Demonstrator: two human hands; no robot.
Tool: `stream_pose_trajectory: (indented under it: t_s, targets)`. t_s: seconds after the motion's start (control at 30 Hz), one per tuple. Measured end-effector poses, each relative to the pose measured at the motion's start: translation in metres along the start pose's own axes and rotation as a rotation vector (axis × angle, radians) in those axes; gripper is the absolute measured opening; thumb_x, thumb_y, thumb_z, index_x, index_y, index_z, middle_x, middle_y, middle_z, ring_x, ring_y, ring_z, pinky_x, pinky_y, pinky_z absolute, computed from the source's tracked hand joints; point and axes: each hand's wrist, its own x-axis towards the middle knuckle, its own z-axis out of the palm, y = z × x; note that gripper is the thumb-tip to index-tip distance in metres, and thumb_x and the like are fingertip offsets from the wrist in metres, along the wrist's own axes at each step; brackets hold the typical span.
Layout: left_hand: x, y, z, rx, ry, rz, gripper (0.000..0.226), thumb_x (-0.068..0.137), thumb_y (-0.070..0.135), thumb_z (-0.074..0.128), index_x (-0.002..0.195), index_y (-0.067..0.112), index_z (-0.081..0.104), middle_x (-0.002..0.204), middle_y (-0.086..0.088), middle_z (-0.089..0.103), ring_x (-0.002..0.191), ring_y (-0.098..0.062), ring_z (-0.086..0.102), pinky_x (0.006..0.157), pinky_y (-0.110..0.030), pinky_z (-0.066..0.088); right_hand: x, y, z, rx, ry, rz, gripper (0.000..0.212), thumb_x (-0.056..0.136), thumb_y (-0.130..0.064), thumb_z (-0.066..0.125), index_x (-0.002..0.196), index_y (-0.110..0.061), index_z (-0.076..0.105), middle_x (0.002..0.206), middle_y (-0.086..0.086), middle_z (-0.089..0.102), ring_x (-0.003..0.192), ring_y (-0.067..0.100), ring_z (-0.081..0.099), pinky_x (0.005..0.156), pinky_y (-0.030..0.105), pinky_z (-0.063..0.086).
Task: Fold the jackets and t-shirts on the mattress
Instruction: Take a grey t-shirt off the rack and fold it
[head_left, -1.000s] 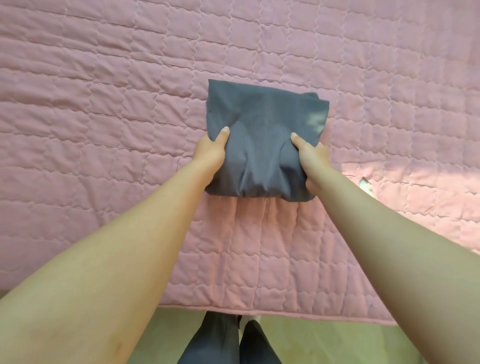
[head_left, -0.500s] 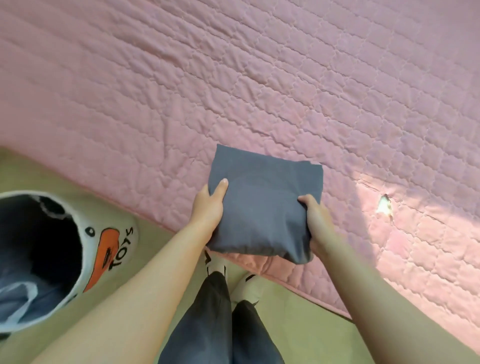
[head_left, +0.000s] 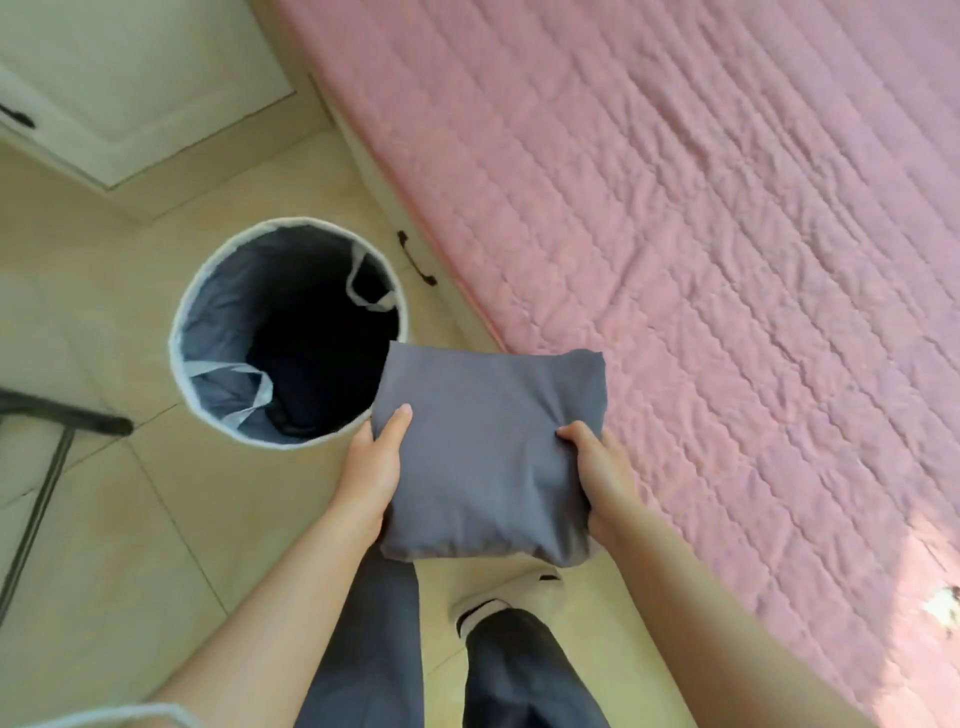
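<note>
A folded grey garment (head_left: 488, 447) is held in the air in front of me, over the floor at the mattress edge. My left hand (head_left: 371, 470) grips its left side, thumb on top. My right hand (head_left: 602, 470) grips its right side the same way. The pink quilted mattress (head_left: 727, 260) fills the right and upper part of the view. A round fabric basket (head_left: 179, 332) with a white rim and dark inside stands on the floor just left of the garment, with dark clothing at its bottom.
Beige tiled floor (head_left: 130, 545) lies below. My legs in dark trousers (head_left: 519, 670) and a white shoe (head_left: 514, 590) are under the garment. A dark metal stand leg (head_left: 57, 415) is at the left. White cupboard doors (head_left: 130, 78) are at top left, and a bed drawer handle (head_left: 415, 257).
I lifted the folded garment off the mattress and carried it left. The view swung left, so the basket now sits right beside the garment.
</note>
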Motion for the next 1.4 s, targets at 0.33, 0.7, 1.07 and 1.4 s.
stream_pose_trajectory:
  t_s: [0.33, 0.7, 1.07, 1.4]
  targets:
    - [0.084, 0.057, -0.148, -0.197, 0.207, -0.03, 0.044, 0.093, 0.046, 0.056, 0.128, 0.018, 0.056, 0.118, 0.0, 0.064, 0.102, -0.022, 0.061, 0.086, -0.038, 0.049, 0.003, -0.072, 0.2, -0.248, -0.189, -0.106, 0.015, 0.086, -0.023, 0.059, 0.1, -0.025, 0.062, 0.098, 0.001, 0.07, 0.087, 0.019, 0.066, 0.077, 0.032, 0.053]
    - [0.175, 0.043, -0.172, 0.038, 0.626, 0.183, 0.041, 0.099, 0.045, 0.042, 0.126, 0.017, 0.054, 0.123, -0.001, 0.062, 0.11, -0.024, 0.058, 0.089, -0.032, 0.044, 0.081, -0.079, 0.329, -0.466, -0.264, -0.425, 0.021, 0.091, -0.016, 0.054, 0.109, -0.023, 0.061, 0.093, -0.021, 0.066, 0.087, -0.001, 0.061, 0.068, 0.017, 0.045]
    - [0.292, -0.039, -0.117, 0.112, 0.507, -0.241, 0.05, 0.105, 0.035, 0.021, 0.15, 0.014, 0.019, 0.146, -0.019, 0.041, 0.133, -0.037, 0.04, 0.102, -0.044, 0.033, 0.222, 0.008, 0.352, -0.754, -0.26, -0.361, 0.052, 0.099, -0.044, 0.044, 0.147, -0.026, 0.035, 0.145, -0.003, 0.044, 0.133, 0.019, 0.041, 0.113, 0.035, 0.032]
    - [0.316, -0.075, -0.115, 0.494, 0.659, -0.02, 0.089, 0.084, 0.009, 0.064, 0.153, 0.029, 0.01, 0.157, -0.014, 0.014, 0.142, -0.034, 0.019, 0.114, -0.041, 0.022, 0.254, 0.013, 0.373, -1.505, -0.179, -1.012, 0.074, 0.09, -0.033, 0.062, 0.15, -0.015, 0.022, 0.152, 0.012, 0.025, 0.138, 0.029, 0.027, 0.113, 0.038, 0.026]
